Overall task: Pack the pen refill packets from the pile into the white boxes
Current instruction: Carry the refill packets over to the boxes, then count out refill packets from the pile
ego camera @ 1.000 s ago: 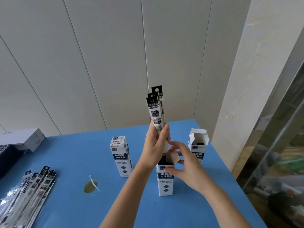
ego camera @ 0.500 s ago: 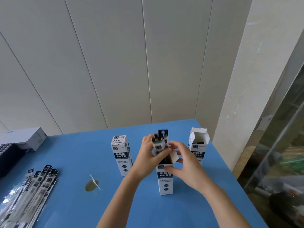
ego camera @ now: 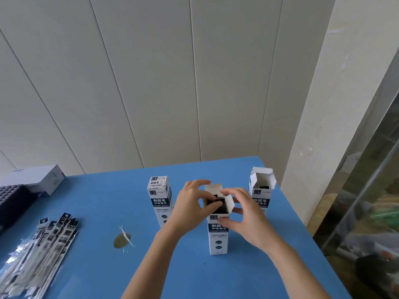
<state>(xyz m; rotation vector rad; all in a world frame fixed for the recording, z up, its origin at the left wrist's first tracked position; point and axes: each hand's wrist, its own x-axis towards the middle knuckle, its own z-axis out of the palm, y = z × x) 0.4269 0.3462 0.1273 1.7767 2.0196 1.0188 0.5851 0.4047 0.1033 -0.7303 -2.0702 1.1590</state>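
A tall white box (ego camera: 218, 236) stands upright on the blue table (ego camera: 97, 201) with its top flaps open. The black tops of pen refill packets (ego camera: 220, 205) show inside its mouth. My left hand (ego camera: 190, 203) curls round the box top from the left, thumb pressing on the packet tops. My right hand (ego camera: 248, 216) grips the box top from the right, fingers on the side flap. A pile of refill packets (ego camera: 43, 244) lies at the table's near left.
A shut white box (ego camera: 159, 199) stands just left of my hands, and an open one (ego camera: 262, 186) at the far right corner. A grey carton (ego camera: 41, 178) and a black object (ego camera: 10, 201) sit far left. A plastic scrap (ego camera: 122, 240) lies on a stain.
My left hand came down from above the box, and the packets it held upright have slid down into the box until only their tops show. My right hand stayed at the flaps.
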